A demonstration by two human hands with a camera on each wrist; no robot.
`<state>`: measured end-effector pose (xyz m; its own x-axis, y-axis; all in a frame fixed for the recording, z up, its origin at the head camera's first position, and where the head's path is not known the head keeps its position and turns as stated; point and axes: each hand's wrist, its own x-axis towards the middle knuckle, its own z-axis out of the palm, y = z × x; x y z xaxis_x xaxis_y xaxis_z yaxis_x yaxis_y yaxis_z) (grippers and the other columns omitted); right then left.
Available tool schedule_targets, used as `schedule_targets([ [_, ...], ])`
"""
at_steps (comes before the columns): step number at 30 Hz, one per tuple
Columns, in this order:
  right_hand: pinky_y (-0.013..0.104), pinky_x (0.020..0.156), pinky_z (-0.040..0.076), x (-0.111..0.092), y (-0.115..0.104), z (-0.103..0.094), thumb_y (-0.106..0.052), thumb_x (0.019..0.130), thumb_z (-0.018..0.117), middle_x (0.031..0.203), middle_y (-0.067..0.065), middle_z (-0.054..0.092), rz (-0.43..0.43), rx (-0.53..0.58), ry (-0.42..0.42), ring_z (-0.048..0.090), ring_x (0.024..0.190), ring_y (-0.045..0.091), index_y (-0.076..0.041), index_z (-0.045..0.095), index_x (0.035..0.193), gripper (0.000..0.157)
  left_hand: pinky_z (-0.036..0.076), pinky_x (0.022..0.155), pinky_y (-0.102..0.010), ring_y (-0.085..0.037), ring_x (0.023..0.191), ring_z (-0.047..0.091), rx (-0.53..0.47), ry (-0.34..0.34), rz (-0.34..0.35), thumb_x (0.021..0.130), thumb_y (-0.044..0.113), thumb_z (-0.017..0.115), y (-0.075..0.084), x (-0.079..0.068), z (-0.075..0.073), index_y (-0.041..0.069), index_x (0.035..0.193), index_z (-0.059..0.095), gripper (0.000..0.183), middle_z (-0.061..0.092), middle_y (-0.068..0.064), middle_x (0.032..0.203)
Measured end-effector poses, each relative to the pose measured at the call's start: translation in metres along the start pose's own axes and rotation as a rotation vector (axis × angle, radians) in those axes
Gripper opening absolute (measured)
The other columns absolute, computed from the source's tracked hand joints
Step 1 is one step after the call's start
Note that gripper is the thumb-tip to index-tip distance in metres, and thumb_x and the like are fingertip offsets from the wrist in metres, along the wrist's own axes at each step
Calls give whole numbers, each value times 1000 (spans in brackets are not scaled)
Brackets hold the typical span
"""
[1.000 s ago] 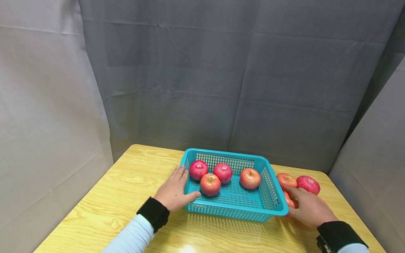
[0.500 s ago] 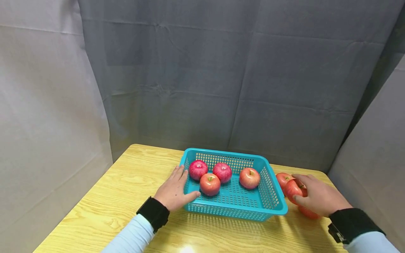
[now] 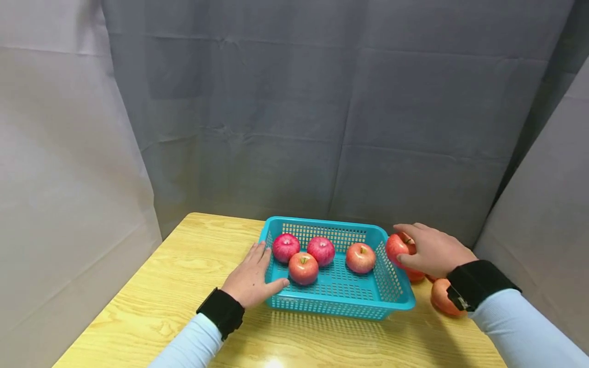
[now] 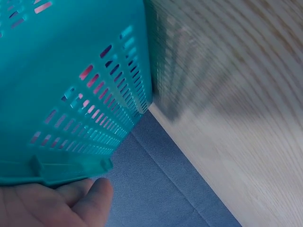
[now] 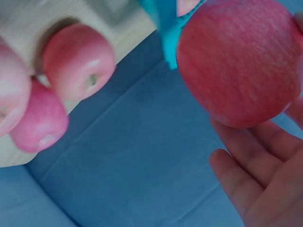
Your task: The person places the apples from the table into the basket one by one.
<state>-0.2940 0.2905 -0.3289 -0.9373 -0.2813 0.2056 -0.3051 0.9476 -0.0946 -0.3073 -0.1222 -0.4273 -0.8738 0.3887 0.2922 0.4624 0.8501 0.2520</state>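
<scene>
In the blue basket (image 3: 340, 304), which the straight fingers of our left hand (image 3: 250, 278) touch, we see four apples (image 3: 303, 269). One more apple (image 3: 396, 249) we grip between thumb and fingers of our right hand (image 3: 434, 250).

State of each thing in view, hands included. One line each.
Basket, upright on the table
Four basket apples, resting inside
Held apple, raised clear of the table
Three other apples, resting on the table
Left hand, fingers extended, touching basket rim
Right hand, gripping held apple
Backdrop, hanging, creased
</scene>
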Motion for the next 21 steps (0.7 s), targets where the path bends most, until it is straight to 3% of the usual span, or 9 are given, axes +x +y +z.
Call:
schedule_targets([
  [9,50,74,54,33,-33,19,-43,75,72,108,6,60,-40,-22,-40,55,87,22,-15,53,131,66,29,109,-46,-28,138,9,7,-12,-14,82,73,48,0,-1,1,1,145,32,97,25,-17,152],
  [14,41,65,54,44,-47,29,-42,73,73,102,3,59,-55,-24,-48,52,80,20,-16,57,127,62,29,108,-46,-28,138,10,13,-14,-14,82,74,46,-1,-1,1,1,145,32,97,25,-17,152],
  [21,40,66,53,58,-61,45,-42,72,74,106,5,58,-59,-32,-99,51,83,22,-17,59,122,58,30,108,-47,-29,138,11,13,-10,-9,83,71,49,-1,1,1,1,145,33,95,25,-17,151],
])
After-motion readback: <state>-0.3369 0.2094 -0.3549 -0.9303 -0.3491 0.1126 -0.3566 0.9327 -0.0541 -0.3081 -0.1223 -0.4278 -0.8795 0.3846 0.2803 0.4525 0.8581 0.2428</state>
